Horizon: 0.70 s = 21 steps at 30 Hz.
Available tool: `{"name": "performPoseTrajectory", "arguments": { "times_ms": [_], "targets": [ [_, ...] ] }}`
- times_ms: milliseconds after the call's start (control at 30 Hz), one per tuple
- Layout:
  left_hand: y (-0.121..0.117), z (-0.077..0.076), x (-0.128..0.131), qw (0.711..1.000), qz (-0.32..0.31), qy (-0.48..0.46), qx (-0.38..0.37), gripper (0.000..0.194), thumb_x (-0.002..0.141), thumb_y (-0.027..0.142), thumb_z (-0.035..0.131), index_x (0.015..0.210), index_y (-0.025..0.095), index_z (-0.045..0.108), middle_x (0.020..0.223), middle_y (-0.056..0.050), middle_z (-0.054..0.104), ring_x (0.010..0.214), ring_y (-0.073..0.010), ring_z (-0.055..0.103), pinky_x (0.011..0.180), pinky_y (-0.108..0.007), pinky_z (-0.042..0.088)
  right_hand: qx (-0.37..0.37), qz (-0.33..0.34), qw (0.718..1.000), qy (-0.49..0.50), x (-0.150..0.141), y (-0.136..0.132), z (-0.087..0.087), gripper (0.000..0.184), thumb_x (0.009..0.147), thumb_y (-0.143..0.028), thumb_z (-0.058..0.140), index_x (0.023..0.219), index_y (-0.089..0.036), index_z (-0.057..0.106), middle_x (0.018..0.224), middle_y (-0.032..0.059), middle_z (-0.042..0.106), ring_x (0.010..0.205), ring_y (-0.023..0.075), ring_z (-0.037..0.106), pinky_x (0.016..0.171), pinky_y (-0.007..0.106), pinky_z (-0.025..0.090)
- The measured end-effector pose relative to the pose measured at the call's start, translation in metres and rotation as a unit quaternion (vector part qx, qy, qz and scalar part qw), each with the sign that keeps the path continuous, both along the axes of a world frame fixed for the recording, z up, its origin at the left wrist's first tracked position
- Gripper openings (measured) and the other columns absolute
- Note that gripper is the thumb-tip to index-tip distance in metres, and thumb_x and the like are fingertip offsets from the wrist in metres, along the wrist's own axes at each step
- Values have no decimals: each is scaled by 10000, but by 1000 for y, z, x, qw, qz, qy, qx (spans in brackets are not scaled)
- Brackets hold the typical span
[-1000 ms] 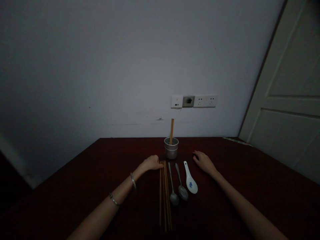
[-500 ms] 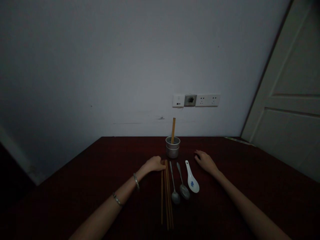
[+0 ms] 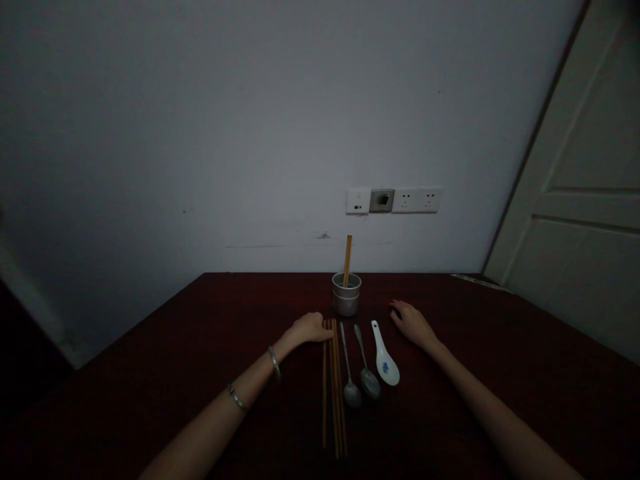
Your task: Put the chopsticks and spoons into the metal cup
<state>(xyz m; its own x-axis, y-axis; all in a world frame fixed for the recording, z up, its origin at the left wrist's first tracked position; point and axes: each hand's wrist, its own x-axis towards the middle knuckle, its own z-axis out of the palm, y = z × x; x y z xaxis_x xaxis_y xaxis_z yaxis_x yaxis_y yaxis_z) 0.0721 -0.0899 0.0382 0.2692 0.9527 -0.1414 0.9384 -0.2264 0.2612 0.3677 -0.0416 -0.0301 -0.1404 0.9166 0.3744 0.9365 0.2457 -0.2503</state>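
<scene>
Several wooden chopsticks [image 3: 336, 400] lie side by side on the dark red table, pointing away from me. My left hand [image 3: 309, 327] is at their far ends, its thumb across the leftmost ones and its fingers closed around them; the fingertips are partly hidden. To the right of the chopsticks lie a metal spoon [image 3: 353, 395], a second metal spoon [image 3: 371, 385] and a white ceramic spoon [image 3: 387, 367] with a blue mark. My right hand [image 3: 413, 323] rests palm down on the table beyond the ceramic spoon, open and holding nothing.
Behind the cutlery stands a metal cup [image 3: 346, 303] with upright chopsticks [image 3: 348, 259] in it. The table [image 3: 260, 293] meets a pale wall carrying sockets [image 3: 415, 200]. A panelled door [image 3: 575, 247] is at the right, and a flat strip [image 3: 480, 283] lies near the back right corner.
</scene>
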Motion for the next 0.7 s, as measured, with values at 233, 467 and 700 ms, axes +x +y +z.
{"name": "performPoseTrajectory", "arguments": {
  "times_ms": [233, 467, 700],
  "targets": [
    [0, -1, 0, 1000, -2, 0, -3, 356, 703, 417, 504, 737, 100, 662, 711, -99, 642, 572, -147, 564, 443, -202, 314, 12, 10, 1000, -1, 1, 2, -3, 406, 845, -235, 387, 1145, -47, 585, 1220, 189, 551, 1173, 254, 480, 997, 374, 355],
    [-2, 0, 2, 1000, 20, -10, -1, 314, 685, 398, 541, 765, 116, 652, 714, -78, 636, 595, -145, 571, 460, -193, 330, 6, 10, 1000, 11, 1, 0, -1, 396, 846, -241, 393, 1140, -63, 589, 1230, 188, 543, 1177, 255, 477, 996, 388, 355],
    [-4, -3, 6, 999, 31, -15, 28, 286, 669, 372, 557, 760, 118, 655, 712, -90, 641, 608, -156, 588, 466, -194, 339, 3, 6, 1000, 9, -2, -3, 3, 397, 844, -233, 397, 1137, -49, 592, 1234, 190, 541, 1175, 253, 480, 1014, 368, 338]
  ]
}}
